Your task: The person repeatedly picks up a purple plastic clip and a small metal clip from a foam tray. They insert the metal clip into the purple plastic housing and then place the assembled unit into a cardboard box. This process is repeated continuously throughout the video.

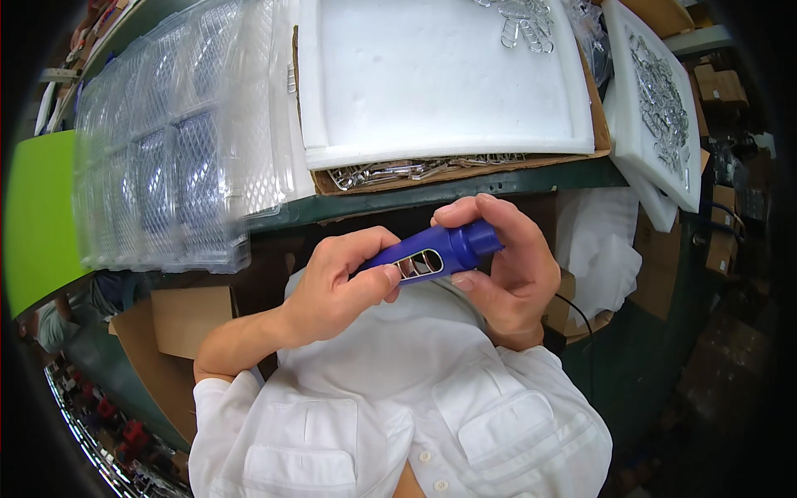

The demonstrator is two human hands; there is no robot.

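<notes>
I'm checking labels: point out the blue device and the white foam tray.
Blue device (449, 251): head view, on its body beside the window.
White foam tray (440, 91): head view, on its bare floor.

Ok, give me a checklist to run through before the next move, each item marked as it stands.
1. Left hand grips the blue device: ok, thumb and fingers are on its narrower end.
2. Right hand at the wider end: ok, thumb and fingers lie on either side; how firm the hold is, cannot tell.
3. Oblong window uncovered: not ok, the left thumb overlaps its left end.
4. Parts inside the window seated properly: cannot tell, too small and dark.
5. Metal loops on the white foam tray clear of both hands: ok, they lie at its far edge.
</notes>
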